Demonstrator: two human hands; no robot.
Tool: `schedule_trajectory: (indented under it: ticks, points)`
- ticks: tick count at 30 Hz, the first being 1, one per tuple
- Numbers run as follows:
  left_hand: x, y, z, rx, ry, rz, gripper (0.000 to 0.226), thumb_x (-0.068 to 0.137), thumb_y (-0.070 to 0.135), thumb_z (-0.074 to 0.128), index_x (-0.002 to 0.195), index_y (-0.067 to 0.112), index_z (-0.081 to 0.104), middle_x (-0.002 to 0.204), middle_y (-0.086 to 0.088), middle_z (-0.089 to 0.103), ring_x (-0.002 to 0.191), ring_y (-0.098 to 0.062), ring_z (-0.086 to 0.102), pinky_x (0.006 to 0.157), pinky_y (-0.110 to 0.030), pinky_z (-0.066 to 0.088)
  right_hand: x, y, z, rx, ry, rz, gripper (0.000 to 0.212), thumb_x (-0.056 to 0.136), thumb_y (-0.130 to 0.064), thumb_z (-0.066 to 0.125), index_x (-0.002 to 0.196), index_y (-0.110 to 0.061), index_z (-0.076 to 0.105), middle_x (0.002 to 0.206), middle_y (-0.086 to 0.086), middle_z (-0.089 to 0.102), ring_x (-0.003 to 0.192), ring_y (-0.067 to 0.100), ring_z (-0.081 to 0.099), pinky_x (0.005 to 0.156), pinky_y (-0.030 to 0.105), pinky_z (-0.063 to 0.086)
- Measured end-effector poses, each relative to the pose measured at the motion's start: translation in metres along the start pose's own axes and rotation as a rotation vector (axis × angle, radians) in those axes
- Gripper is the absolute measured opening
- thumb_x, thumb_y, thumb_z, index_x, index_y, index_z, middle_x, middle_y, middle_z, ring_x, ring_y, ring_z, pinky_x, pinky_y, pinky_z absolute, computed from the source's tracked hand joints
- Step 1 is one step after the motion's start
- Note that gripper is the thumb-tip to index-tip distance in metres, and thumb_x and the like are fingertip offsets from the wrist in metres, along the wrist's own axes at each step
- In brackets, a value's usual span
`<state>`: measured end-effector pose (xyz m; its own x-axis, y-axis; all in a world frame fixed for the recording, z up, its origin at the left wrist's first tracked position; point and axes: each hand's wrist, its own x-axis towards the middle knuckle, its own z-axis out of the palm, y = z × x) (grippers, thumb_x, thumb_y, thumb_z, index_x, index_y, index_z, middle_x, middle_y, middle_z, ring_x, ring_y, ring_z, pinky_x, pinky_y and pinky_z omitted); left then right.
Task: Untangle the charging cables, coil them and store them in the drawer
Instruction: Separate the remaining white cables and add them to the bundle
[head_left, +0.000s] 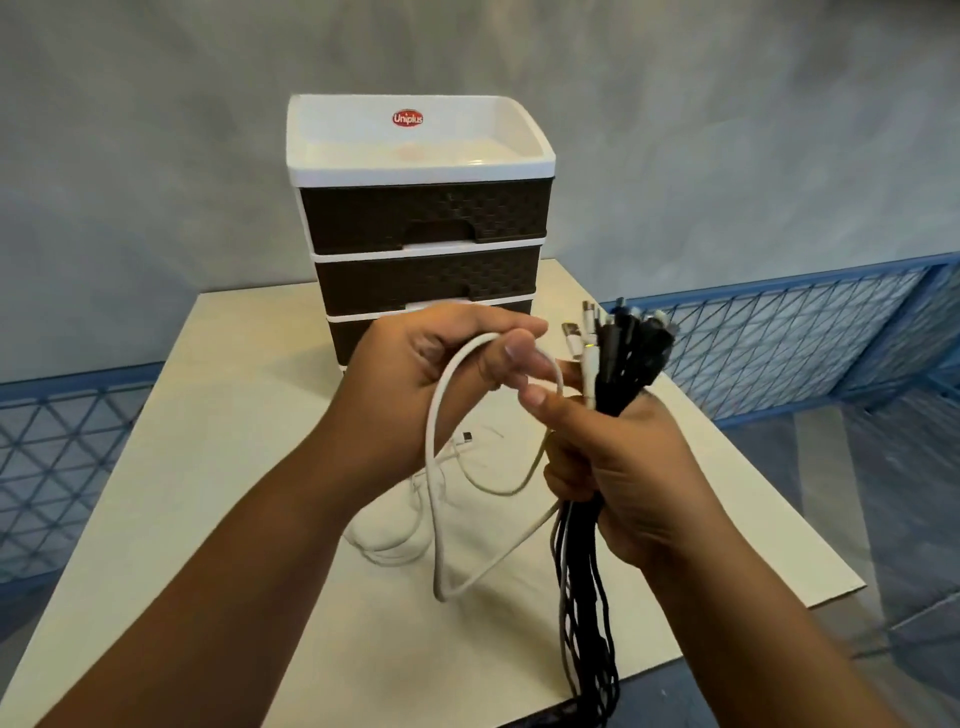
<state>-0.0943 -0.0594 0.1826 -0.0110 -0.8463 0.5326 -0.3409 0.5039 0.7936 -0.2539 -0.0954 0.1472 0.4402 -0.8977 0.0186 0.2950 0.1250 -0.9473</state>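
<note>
On the table (208, 467), behind the hands, the drawer unit (423, 260) appears fully closed. Right hand (618, 467) grips the cable bundle (618, 364) — left hand (441, 358) pinches a white cable (441, 441). Hasty pulling could tighten tangles — or spill the bundle.

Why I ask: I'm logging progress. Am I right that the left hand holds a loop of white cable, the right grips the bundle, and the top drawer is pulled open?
Not quite: the head view shows the top drawer closed. The left hand does hold the white cable, and the right hand grips the bundle.
</note>
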Motion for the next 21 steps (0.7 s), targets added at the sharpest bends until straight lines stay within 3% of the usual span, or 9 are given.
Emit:
schedule_trajectory:
  ticks: [3, 6, 8, 10, 13, 17, 21]
  points:
    - [0.002, -0.011, -0.004, 0.043, -0.042, 0.025, 0.033, 0.089, 0.021, 0.064, 0.122, 0.025, 0.063, 0.102, 0.004, 0.071, 0.097, -0.016, 0.068, 0.083, -0.028, 0.057, -0.002, 0.004, 0.003, -0.004, 0.024, 0.032, 0.018, 0.094, -0.021, 0.06, 0.083, -0.008, 0.067, 0.05, -0.002, 0.025, 0.043, 0.012, 0.019, 0.043, 0.022, 0.02]
    - [0.001, -0.061, -0.011, 0.095, -0.076, -0.181, 0.047, 0.093, 0.019, 0.062, 0.134, 0.037, 0.048, 0.107, 0.009, 0.061, 0.103, -0.013, 0.062, 0.082, -0.022, 0.054, -0.002, 0.003, 0.002, 0.023, 0.078, 0.034, 0.025, 0.096, -0.027, 0.057, 0.084, -0.006, 0.066, 0.05, -0.003, 0.025, 0.044, 0.012, 0.018, 0.043, 0.023, 0.017]
    - [-0.006, -0.108, -0.012, 0.185, -0.14, -0.428, 0.034, 0.094, 0.023, 0.061, 0.124, 0.038, 0.055, 0.11, 0.011, 0.06, 0.107, -0.011, 0.061, 0.082, -0.02, 0.052, -0.002, 0.003, 0.0, 0.056, 0.09, 0.025, 0.026, 0.096, -0.027, 0.057, 0.084, -0.006, 0.064, 0.05, -0.003, 0.024, 0.043, 0.011, 0.017, 0.043, 0.022, 0.016]
    - [-0.02, -0.147, -0.008, 0.354, -0.35, -0.598, 0.018, 0.09, 0.037, 0.064, 0.108, 0.04, 0.063, 0.111, 0.016, 0.06, 0.108, -0.009, 0.058, 0.09, -0.028, 0.05, -0.002, 0.003, -0.002, 0.072, 0.104, 0.015, 0.026, 0.095, -0.029, 0.057, 0.084, -0.006, 0.063, 0.049, -0.004, 0.024, 0.042, 0.01, 0.018, 0.041, 0.021, 0.017]
    - [-0.041, -0.174, 0.005, 0.398, -0.535, -0.66, 0.013, 0.087, 0.044, 0.066, 0.097, 0.036, 0.07, 0.109, 0.018, 0.06, 0.105, -0.005, 0.053, 0.097, -0.033, 0.045, -0.004, 0.004, -0.004, 0.105, 0.139, -0.021, 0.027, 0.094, -0.03, 0.056, 0.083, -0.006, 0.061, 0.049, -0.003, 0.024, 0.041, 0.009, 0.019, 0.04, 0.021, 0.019]
    - [-0.036, -0.185, 0.003, 0.558, -0.299, -0.495, 0.005, 0.092, 0.028, 0.064, 0.092, 0.027, 0.068, 0.1, 0.009, 0.054, 0.096, -0.011, 0.053, 0.084, -0.024, 0.042, -0.006, 0.003, -0.008, 0.166, 0.172, -0.081, 0.027, 0.096, -0.029, 0.054, 0.079, -0.007, 0.059, 0.049, -0.004, 0.021, 0.039, 0.008, 0.017, 0.041, 0.02, 0.016]
    - [-0.009, -0.184, -0.029, 0.52, 0.114, -0.439, 0.011, 0.096, 0.018, 0.057, 0.09, 0.017, 0.067, 0.092, -0.002, 0.059, 0.083, -0.019, 0.055, 0.071, -0.026, 0.037, -0.008, 0.003, -0.011, 0.188, 0.193, -0.103, 0.028, 0.098, -0.026, 0.051, 0.079, -0.006, 0.057, 0.049, -0.003, 0.019, 0.038, 0.008, 0.016, 0.042, 0.02, 0.013]
